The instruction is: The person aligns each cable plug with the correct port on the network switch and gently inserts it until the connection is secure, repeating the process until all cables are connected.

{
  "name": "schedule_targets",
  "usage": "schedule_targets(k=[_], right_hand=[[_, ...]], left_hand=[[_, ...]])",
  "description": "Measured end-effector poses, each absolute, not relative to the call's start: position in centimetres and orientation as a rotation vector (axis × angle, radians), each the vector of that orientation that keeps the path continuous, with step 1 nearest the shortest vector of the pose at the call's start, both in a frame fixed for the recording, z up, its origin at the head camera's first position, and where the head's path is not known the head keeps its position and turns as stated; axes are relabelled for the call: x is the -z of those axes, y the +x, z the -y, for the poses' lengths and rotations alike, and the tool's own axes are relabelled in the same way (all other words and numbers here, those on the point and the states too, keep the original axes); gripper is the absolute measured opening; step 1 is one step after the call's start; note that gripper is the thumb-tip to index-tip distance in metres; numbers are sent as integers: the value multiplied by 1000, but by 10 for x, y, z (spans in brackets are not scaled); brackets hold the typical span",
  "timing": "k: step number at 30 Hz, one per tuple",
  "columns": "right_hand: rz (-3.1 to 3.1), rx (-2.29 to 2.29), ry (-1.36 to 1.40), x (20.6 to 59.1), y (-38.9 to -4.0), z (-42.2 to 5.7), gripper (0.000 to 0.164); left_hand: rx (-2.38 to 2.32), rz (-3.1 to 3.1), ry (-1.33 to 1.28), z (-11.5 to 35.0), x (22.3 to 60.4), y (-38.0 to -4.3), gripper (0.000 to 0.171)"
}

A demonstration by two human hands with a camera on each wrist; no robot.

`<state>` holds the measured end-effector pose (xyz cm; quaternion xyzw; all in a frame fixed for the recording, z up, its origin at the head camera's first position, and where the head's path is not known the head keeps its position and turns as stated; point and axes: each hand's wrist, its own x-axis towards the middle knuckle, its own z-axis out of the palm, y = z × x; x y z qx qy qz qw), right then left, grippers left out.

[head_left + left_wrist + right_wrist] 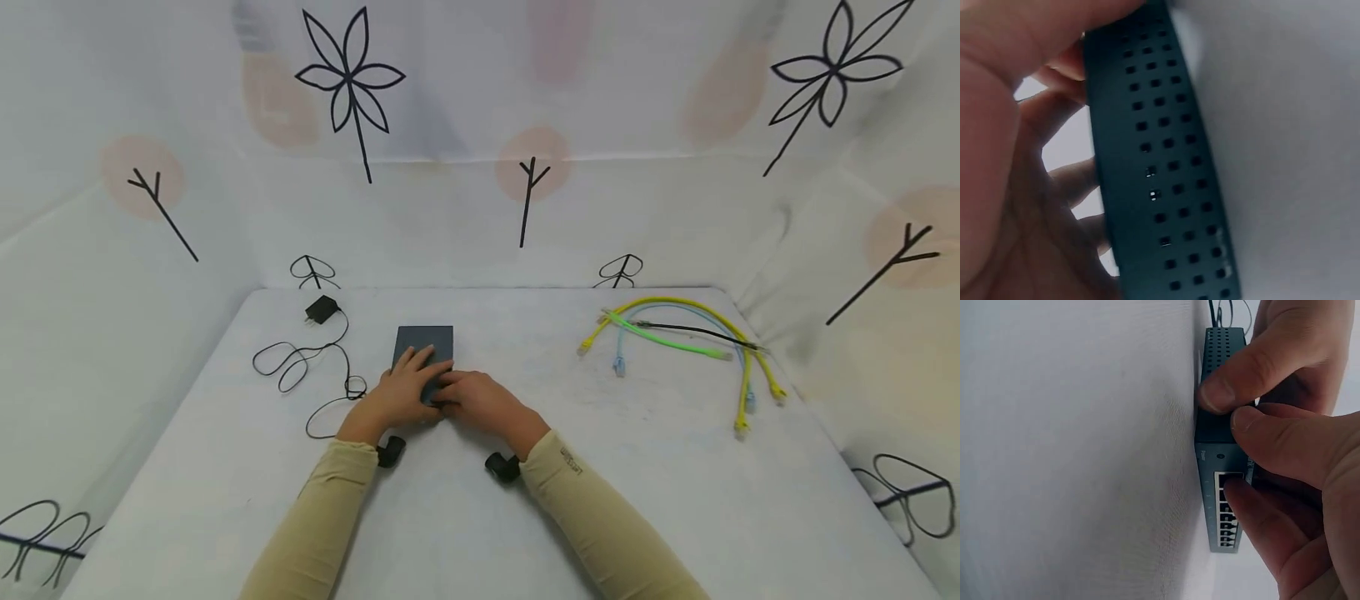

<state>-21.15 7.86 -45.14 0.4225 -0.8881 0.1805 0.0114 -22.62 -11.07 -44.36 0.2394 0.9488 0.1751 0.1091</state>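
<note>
A dark blue-grey network switch (426, 335) sits on the white table in front of me. My left hand (405, 390) grips it, fingers spread over its top and thumb on the side; the left wrist view shows rows of square vent holes (1166, 144) along that side. With my right hand (483, 404) I hold the near corner: the right wrist view has the thumb (1249, 420) on the edge and a fingertip (1235, 487) at the first of the row of Ethernet ports (1227, 528). The palms hide part of the switch.
Left of the switch lies a black power adapter (322, 309) with its thin cord (347, 358) looped loosely toward my left hand. On the right are yellow (693, 302), green (667, 339), light blue (619, 364) and black (693, 328) network cables, overlapping. White fabric walls surround the table.
</note>
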Motion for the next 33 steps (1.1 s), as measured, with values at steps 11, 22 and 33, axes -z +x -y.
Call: schedule_targets(k=[11,22,33], right_hand=[[2781,-553,1352,449,-211,-81,26],[2789,-574,1339,443,-210,-86,23],[2834,-741,1146,433,-217,-115,24]], left_hand=[[-471,-2825,703,112,457,-223,78],[-454,-2827,704,112,451,-224,78],[-443,-2837,668,110,453,-224,78]])
